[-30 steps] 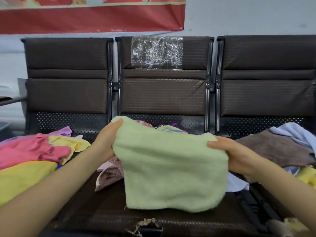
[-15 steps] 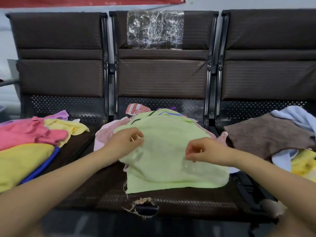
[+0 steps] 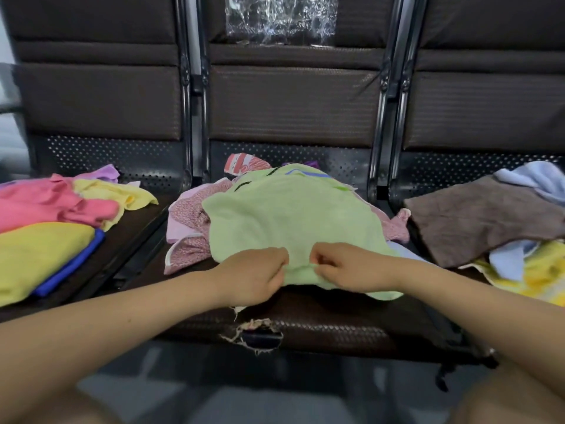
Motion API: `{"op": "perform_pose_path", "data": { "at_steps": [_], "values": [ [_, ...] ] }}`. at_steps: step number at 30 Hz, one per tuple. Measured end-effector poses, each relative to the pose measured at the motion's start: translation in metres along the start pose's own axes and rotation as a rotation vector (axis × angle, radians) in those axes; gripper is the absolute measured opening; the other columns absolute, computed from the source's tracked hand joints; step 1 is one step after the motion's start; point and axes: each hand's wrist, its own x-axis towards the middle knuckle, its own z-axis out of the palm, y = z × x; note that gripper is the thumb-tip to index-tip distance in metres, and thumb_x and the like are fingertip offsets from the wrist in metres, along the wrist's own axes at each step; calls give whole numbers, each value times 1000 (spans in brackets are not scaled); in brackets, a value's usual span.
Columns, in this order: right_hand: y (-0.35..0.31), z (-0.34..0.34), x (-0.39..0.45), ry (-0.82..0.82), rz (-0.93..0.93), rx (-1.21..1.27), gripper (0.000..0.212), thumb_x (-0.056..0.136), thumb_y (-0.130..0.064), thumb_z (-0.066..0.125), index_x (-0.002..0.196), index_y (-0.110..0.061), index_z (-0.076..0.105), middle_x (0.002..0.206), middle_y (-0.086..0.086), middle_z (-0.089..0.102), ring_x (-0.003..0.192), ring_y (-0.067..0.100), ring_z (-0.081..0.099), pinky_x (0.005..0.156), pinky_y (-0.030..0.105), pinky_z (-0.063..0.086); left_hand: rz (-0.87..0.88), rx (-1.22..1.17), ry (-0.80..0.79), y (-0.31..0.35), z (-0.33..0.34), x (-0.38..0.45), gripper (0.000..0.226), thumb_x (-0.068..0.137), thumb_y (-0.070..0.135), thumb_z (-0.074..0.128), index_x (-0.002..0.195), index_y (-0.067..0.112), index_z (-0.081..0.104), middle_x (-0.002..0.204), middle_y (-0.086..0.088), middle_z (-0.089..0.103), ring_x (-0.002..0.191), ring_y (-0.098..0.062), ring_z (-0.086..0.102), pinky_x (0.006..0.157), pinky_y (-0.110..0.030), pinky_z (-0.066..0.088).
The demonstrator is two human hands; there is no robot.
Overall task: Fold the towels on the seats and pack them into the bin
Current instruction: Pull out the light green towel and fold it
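Hands: our left hand point(image 3: 255, 275) and right hand point(image 3: 347, 270) sit close together, pinching the near edge of the green towel point(image 3: 293, 215), draped over a pile on the middle seat point(image 3: 321, 328). Lumps beneath may skew our fold.

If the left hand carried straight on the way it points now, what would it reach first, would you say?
The left hand, pinching the near edge of the light green towel, points inward toward the right hand. Going straight on, it would probably meet that hand's fingers first, across a narrow ridge of green cloth; the depth between them is hard to judge.
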Motion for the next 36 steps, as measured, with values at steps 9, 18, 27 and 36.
{"op": "perform_pose_path", "data": {
  "at_steps": [9, 18, 27, 36],
  "values": [
    [-6, -38, -11, 84, -65, 350, 13, 93, -23, 62, 80, -26, 66, 68, -23, 60, 67, -7, 51, 66, 9, 38, 51, -421, 73, 0, -36, -2, 17, 96, 38, 53, 84, 28, 58, 71, 13, 56, 69, 0, 52, 65, -13, 38],
    [34, -59, -10, 117, 95, 460, 57, 91, -46, 60, 77, 8, 49, 71, 7, 46, 68, 17, 45, 66, 31, 36, -177, -416, 391, -49, -68, 11, 39, 99, 30, 48, 67, 8, 48, 63, 3, 45, 56, -5, 38, 55, -20, 31],
    [77, -61, 28, 622, 340, 707, 29, 93, -29, 62, 71, -11, 66, 65, -2, 59, 63, 12, 50, 62, 28, 42, -555, -533, 468, -96, -60, 42, 27, 97, 19, 39, 72, 12, 48, 77, -6, 47, 76, -19, 44, 64, -30, 30],
    [93, -41, 48, 376, 397, 584, 15, 84, -38, 71, 90, -32, 59, 85, -10, 62, 79, 8, 58, 75, 28, 46, -460, -396, 218, -87, -35, 62, 27, 103, 26, 33, 99, 11, 55, 112, -7, 55, 107, -21, 49, 81, -25, 31]
  ]
}}
